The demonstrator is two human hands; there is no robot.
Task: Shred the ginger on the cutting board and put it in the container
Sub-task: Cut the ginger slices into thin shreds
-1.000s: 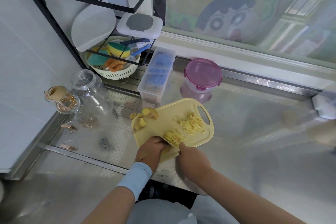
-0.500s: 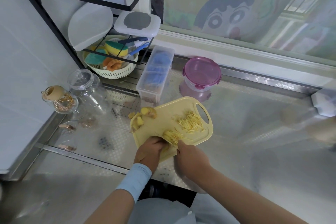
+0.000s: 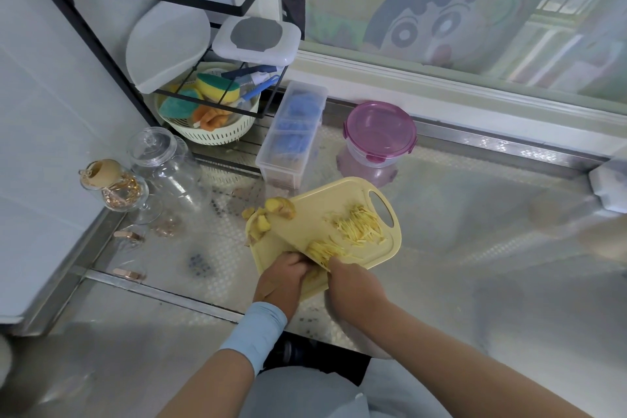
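Observation:
A pale yellow cutting board point(image 3: 339, 204) lies on the steel counter. A pile of shredded ginger point(image 3: 359, 227) sits near its handle hole. Whole ginger chunks point(image 3: 280, 207) and peel scraps rest at its far left corner. At the near edge my left hand point(image 3: 281, 278) curls its fingers over a stack of ginger slices point(image 3: 324, 249). My right hand point(image 3: 356, 285) grips a knife whose pale blade point(image 3: 295, 241) runs diagonally across the board, against the slices. A round container with a pink lid point(image 3: 380, 132) stands behind the board, closed.
A clear oblong box point(image 3: 293, 132) with blue contents stands left of the pink container. Glass jars point(image 3: 163, 163) and a corked bottle point(image 3: 115, 187) stand at the left. A black rack point(image 3: 217, 3) holds a basket of sponges point(image 3: 210, 112). A window sill runs along the back.
Both hands stay at the board's near edge with the knife against the slices. Only the view has shifted slightly.

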